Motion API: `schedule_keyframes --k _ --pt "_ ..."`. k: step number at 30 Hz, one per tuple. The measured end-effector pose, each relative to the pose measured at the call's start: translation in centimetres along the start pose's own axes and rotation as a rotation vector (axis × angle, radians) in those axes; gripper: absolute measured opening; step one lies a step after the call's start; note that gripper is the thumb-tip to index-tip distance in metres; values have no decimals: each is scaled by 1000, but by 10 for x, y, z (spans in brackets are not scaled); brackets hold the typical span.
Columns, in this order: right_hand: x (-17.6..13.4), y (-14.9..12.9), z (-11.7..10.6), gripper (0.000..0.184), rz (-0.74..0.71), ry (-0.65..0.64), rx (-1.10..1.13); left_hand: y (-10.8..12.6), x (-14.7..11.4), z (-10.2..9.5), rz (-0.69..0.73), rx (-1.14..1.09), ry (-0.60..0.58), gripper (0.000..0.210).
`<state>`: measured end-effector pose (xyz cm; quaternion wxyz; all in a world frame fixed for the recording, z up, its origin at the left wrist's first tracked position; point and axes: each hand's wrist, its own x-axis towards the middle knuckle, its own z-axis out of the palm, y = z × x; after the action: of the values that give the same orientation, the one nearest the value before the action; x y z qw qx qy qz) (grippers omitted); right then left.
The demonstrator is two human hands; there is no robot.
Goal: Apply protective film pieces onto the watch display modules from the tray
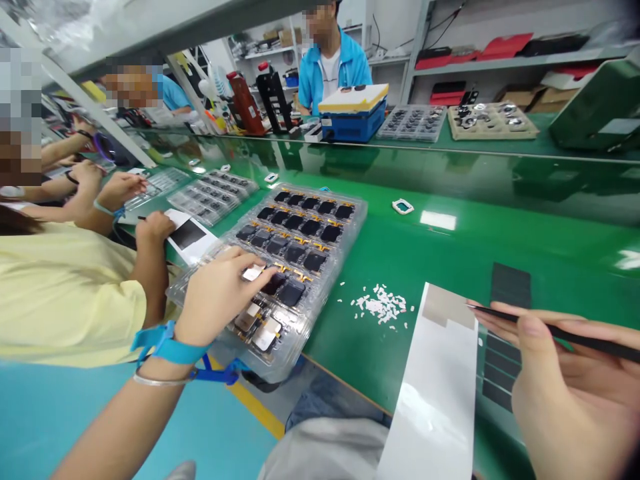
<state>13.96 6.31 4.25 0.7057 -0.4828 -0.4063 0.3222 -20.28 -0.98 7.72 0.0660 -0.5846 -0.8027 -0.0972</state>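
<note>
Over a clear plastic tray point(345, 243) of small black square display modules, my left hand point(220, 287) pinches a small square module point(253, 273) with a bright, shiny face. In the tray's near row lie two modules with their pale side up, one silvery module point(267, 333) among them. My right hand point(565, 373) holds black tweezers point(550, 328), fingers wrapped round the shaft. Their tip meets the upper edge of a white backing sheet point(435, 400) with a greyish-beige patch at its top. How the sheet is held is hidden.
Small white scraps point(383, 304) lie heaped on the green table point(380, 373). Dark strips on a sheet point(500, 367) and a dark grey pad point(510, 285) sit at right. A co-worker in a yellow shirt point(75, 293) works close at left. Another tray point(213, 197) stands beyond.
</note>
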Motion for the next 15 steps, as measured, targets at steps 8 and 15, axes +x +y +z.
schedule_keyframes --k 8,15 --pt "0 9 -6 31 -125 -81 -53 22 19 -8 63 131 -202 19" --pt "1 3 -5 6 -239 -362 2 58 -9 -8 64 -647 -192 21"
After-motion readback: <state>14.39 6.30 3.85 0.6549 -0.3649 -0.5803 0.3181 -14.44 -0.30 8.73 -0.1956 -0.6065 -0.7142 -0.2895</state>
